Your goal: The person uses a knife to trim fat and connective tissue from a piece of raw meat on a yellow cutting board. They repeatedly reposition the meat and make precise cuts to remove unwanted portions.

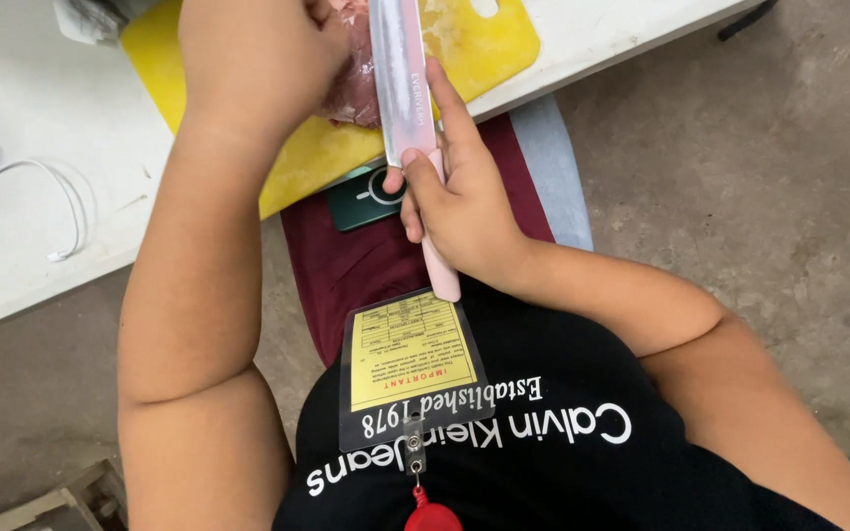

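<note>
White table point(22, 147): left hand point(248, 59) presses meat point(351, 88); right hand point(459, 197) grips knife point(403, 79).

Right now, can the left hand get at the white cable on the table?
Probably not freely: the left hand is pressed on the raw meat on the yellow cutting board. The white cable lies uncovered beside that forearm.

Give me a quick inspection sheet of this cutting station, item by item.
Surface: white table, yellow cutting board at its edge.
Job's things: raw meat on the board; knife with a pink handle, blade beside the meat.
Clutter: dark green device at the table edge.
Grips: left hand on the meat; right hand holds the knife.
Cables: white cable on the table.
Surroundings: concrete floor.
</note>
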